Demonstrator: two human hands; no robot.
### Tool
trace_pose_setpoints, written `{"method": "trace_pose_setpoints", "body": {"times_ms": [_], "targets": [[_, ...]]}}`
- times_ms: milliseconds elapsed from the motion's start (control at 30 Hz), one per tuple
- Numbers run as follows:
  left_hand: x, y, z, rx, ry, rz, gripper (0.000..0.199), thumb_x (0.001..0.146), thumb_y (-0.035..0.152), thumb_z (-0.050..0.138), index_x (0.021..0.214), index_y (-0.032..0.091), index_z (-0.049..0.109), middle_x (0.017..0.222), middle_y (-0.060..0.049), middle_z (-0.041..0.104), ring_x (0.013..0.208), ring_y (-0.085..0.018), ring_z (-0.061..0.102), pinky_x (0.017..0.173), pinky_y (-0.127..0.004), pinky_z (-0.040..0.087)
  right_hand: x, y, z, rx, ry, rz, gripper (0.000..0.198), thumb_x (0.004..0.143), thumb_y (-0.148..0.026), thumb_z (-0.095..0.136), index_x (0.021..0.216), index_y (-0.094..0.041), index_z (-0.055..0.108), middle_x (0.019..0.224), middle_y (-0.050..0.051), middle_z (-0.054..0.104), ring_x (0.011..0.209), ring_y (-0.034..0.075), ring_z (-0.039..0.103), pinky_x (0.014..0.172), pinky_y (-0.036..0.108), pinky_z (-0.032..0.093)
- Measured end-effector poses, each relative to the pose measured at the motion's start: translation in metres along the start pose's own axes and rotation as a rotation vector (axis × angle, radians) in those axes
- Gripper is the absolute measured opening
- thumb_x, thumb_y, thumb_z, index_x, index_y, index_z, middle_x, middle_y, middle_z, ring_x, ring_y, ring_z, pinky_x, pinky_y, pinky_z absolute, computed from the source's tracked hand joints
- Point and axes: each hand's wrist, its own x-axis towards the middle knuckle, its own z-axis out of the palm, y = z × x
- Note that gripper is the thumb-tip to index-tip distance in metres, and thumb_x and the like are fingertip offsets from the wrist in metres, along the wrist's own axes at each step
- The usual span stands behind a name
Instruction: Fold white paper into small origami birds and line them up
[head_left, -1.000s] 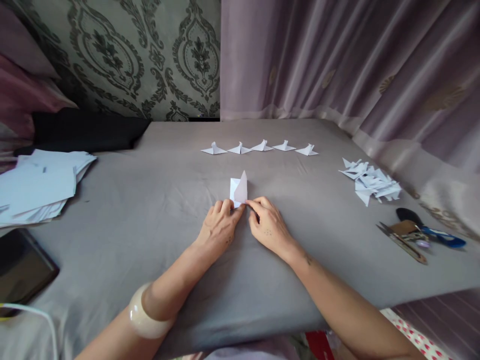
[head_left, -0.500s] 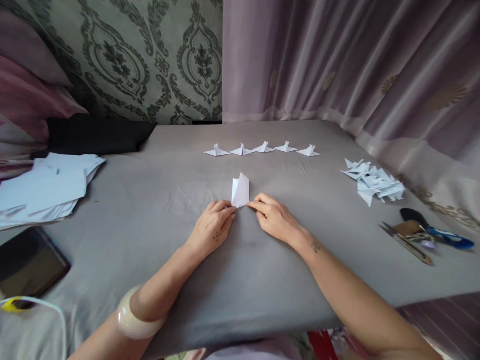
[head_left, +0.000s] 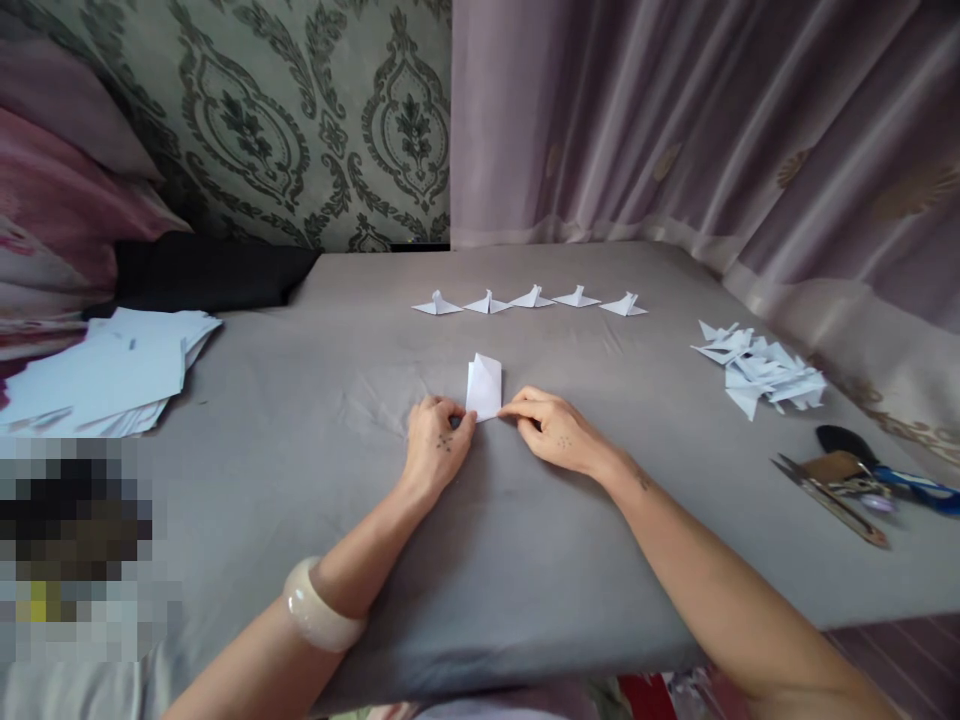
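Observation:
A small piece of white folded paper [head_left: 486,388] lies on the grey cloth in front of me, its layers nearly lined up. My left hand [head_left: 441,445] pinches its near left corner between thumb and fingers. At the near right corner, the fingertips of my right hand [head_left: 553,430] are closed on the paper's edge. Beyond it stands a row of several folded paper figures [head_left: 535,297] with spread points and upright tips.
To the right lies a heap of folded white paper pieces [head_left: 765,370]. Nearer me are thread snips [head_left: 832,500] and a blue-strapped bunch of keys [head_left: 862,480]. At left are a stack of white paper sheets [head_left: 112,370], black cloth [head_left: 217,270] and a pixelated area.
The pointed upper flap of the folded paper has come down flatter, nearly matching the layer beneath. My left hand has turned more upright at the near left corner. My right hand has hardly moved.

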Motion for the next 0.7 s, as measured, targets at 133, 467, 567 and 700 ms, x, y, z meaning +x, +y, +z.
{"method": "trace_pose_setpoints", "body": {"times_ms": [133,467,567,700], "targets": [[-0.002,-0.005,0.004,0.017,0.038,0.036,0.018,0.082,0.028,0.06,0.074,0.014,0.069,0.082,-0.007,0.062,0.08,-0.02,0.056,0.08,-0.034,0.044,0.0,0.003,0.012,0.069,0.229,-0.063,0.031,0.086,-0.006,0.043,0.1,-0.018,0.067,0.099,0.005,0.066,0.085,0.013,0.062,0.078,0.026,0.049],[-0.002,-0.009,0.003,-0.091,0.006,0.029,0.017,0.081,0.025,0.058,0.075,0.015,0.072,0.094,-0.009,0.062,0.091,-0.022,0.058,0.089,-0.039,0.045,-0.007,-0.022,0.018,-0.23,0.032,-0.107,0.038,0.086,-0.003,0.042,0.114,-0.018,0.063,0.108,0.009,0.063,0.104,0.023,0.054,0.09,0.038,0.049],[-0.002,-0.011,0.001,-0.115,-0.018,0.041,0.016,0.08,0.024,0.06,0.073,0.016,0.072,0.095,-0.008,0.061,0.094,-0.022,0.058,0.093,-0.04,0.043,-0.007,-0.024,0.017,-0.255,0.022,-0.091,0.038,0.087,-0.004,0.042,0.117,-0.018,0.061,0.108,0.009,0.062,0.102,0.022,0.054,0.089,0.038,0.049],[-0.003,-0.012,0.0,-0.117,-0.045,0.053,0.015,0.079,0.025,0.062,0.072,0.017,0.073,0.098,-0.008,0.059,0.096,-0.022,0.057,0.094,-0.041,0.043,-0.007,-0.025,0.016,-0.289,-0.006,-0.078,0.038,0.087,-0.005,0.042,0.117,-0.017,0.061,0.11,0.009,0.061,0.103,0.023,0.054,0.09,0.037,0.05]]}}
